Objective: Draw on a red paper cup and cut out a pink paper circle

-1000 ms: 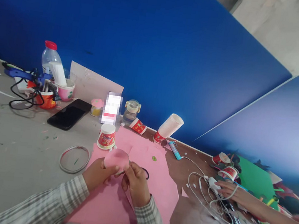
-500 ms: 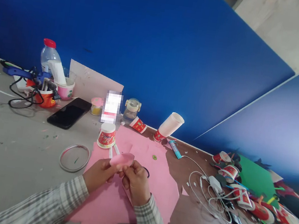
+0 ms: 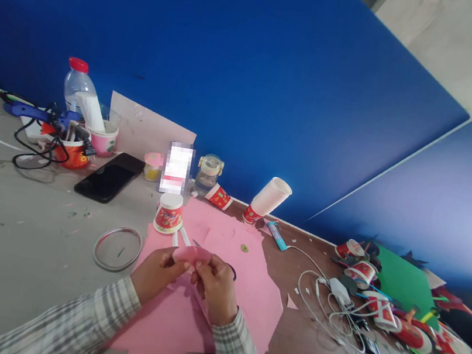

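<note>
A small rounded piece of pink paper [image 3: 189, 254] is pinched between my hands. My left hand [image 3: 154, 277] grips its left side with thumb and fingers, while my right hand [image 3: 217, 292] pinches its right and lower edge. Both hands hover over large pink paper [image 3: 244, 302] spread on the table. A dark loop [image 3: 231, 271], perhaps a scissors handle, shows beside my right hand; a thin grey tip [image 3: 196, 242] pokes out behind the held piece. Just beyond stands an upside-down red and white paper cup [image 3: 168, 217], with two white strips [image 3: 184, 236] at its base.
A tape-like ring [image 3: 117, 248] and a black phone [image 3: 110, 176] lie left. Behind are a lidded jar [image 3: 208, 174], stacked paper cups [image 3: 268, 199] and a blue glue-gun-like tool [image 3: 28, 111]. To the right are a light-blue device [image 3: 277, 236], white cables [image 3: 334, 310] and several decorated cups [image 3: 361, 274].
The held pink piece has tilted and dropped slightly between my fingers, so the thin grey tip behind it now shows. My hands have stayed in nearly the same place.
</note>
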A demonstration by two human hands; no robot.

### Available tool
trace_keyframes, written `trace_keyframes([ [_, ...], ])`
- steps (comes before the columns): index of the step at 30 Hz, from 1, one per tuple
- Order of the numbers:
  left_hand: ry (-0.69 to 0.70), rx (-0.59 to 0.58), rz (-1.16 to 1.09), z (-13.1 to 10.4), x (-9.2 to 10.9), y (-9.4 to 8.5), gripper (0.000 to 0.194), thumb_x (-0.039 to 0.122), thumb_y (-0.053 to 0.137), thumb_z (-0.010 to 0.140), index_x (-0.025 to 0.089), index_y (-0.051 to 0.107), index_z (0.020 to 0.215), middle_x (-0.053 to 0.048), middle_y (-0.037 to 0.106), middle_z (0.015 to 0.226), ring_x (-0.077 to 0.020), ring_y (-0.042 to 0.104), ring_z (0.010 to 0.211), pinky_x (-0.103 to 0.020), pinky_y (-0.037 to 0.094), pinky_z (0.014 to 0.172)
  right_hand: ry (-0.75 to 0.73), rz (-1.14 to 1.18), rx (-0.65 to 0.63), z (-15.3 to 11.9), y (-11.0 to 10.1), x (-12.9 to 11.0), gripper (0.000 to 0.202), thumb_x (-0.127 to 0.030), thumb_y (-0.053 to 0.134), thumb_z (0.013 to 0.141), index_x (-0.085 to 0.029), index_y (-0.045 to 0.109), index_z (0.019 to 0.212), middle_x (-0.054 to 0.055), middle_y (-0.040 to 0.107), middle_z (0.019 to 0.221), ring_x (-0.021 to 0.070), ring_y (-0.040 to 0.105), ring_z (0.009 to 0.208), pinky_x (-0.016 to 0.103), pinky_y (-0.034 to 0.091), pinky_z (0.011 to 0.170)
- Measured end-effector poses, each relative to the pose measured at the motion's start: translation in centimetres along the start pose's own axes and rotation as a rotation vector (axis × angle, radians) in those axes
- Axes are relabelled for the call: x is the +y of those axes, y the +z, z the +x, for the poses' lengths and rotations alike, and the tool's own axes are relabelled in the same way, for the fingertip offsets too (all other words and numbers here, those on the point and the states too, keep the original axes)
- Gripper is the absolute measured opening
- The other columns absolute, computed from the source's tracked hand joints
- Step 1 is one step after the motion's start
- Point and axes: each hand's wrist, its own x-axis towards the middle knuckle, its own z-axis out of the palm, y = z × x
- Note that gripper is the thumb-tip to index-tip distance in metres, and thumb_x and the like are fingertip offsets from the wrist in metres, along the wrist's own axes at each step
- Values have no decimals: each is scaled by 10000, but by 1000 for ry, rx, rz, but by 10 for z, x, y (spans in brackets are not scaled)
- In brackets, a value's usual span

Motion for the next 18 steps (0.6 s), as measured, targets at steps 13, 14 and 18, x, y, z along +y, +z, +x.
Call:
trace_keyframes([
  [13,7,-35,94,-3,3,3,259,451,583,482,199,572,545,64,463,436,-115,369,433,-245,291,407,-259,-288,71,-4,2,-6,51,-197,623,609,-173,668,610,-29,583,498,147,524,497,223,425,490],
  [14,7,-40,123,-4,3,3,237,438,579,481,206,543,512,73,434,429,-111,354,435,-243,280,410,-251,-281,81,-3,1,-5,64,-189,611,608,-172,655,565,-36,562,460,139,500,464,219,407,466],
  [18,12,-25,178,-4,3,3,247,407,575,468,227,413,416,100,326,408,-100,308,434,-239,242,414,-211,-214,112,1,-1,1,103,-167,572,600,-159,647,530,-35,552,413,112,420,395,208,357,406],
])
